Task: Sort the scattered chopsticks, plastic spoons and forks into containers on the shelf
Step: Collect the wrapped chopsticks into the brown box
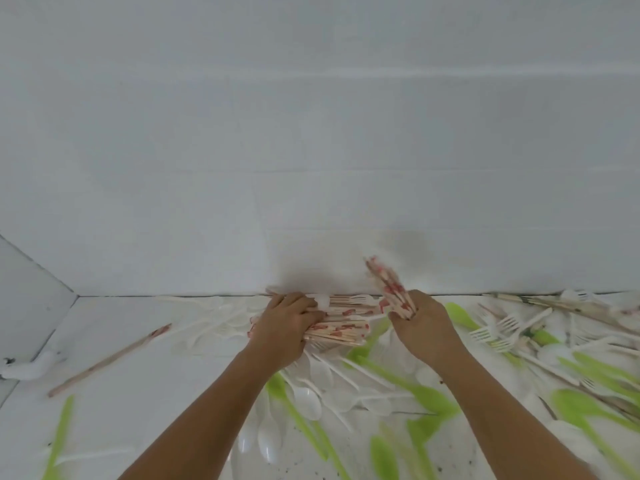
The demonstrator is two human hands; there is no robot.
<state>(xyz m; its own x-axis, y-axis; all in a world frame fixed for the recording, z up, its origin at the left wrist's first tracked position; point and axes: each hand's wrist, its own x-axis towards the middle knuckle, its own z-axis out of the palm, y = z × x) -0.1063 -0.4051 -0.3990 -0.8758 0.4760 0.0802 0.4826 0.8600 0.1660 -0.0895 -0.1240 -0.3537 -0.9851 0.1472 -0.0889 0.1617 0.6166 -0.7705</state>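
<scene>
My left hand point(285, 323) grips a flat bundle of wooden chopsticks with red print point(341, 329) that lies on the white counter point(138, 393) near the wall. My right hand point(420, 323) holds a second bunch of the same chopsticks point(389, 285), tilted up and to the left, blurred by motion. White plastic spoons point(308, 400) and green spoons point(429, 400) lie scattered below both hands. White forks point(498, 329) are piled at the right. No container or shelf is in view.
A single chopstick point(110, 358) lies alone on the left of the counter. A white wall point(311, 150) rises just behind the hands. More chopsticks point(561, 304) and mixed cutlery crowd the far right. A green spoon handle point(60, 431) lies at the lower left.
</scene>
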